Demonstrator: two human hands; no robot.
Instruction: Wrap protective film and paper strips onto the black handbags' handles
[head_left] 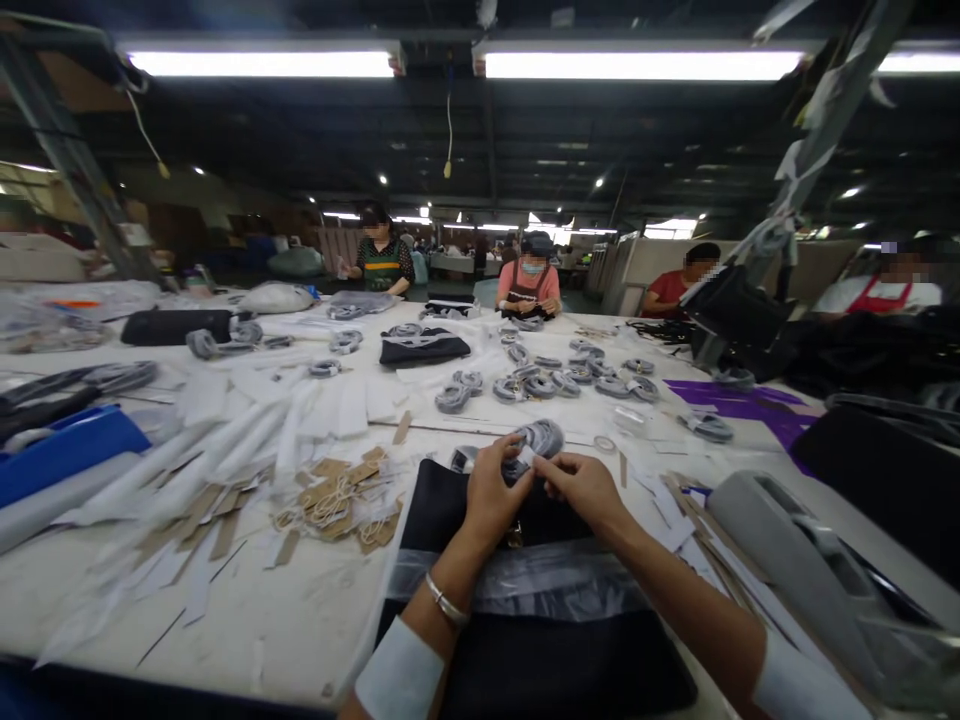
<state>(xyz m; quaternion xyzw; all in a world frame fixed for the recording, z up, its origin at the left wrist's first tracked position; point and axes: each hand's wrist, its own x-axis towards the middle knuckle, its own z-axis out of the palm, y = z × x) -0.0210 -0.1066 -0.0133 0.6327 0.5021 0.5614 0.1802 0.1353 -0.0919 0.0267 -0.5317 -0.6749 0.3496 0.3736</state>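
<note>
A coiled grey strap (546, 436), seemingly wrapped in clear plastic, is gripped in my left hand (495, 495) over the far edge of a black bag (540, 655). My right hand (589, 490) pinches a small white slip (527, 456) against the near side of the coil, its thumb and forefinger close to my left thumb. Beneath my wrists the bag lies flat, with a clear plastic band (555, 585) across it and a small gold-coloured clasp (515, 534). My fingers partly cover the coil.
Brown cardboard tags (337, 495) with white strings lie left of the bag, near white paper strips (247, 430). Several more strap coils (540, 384) are spread beyond my hands. A tape dispenser (795, 540) stands at right. Co-workers (529, 280) sit across the table.
</note>
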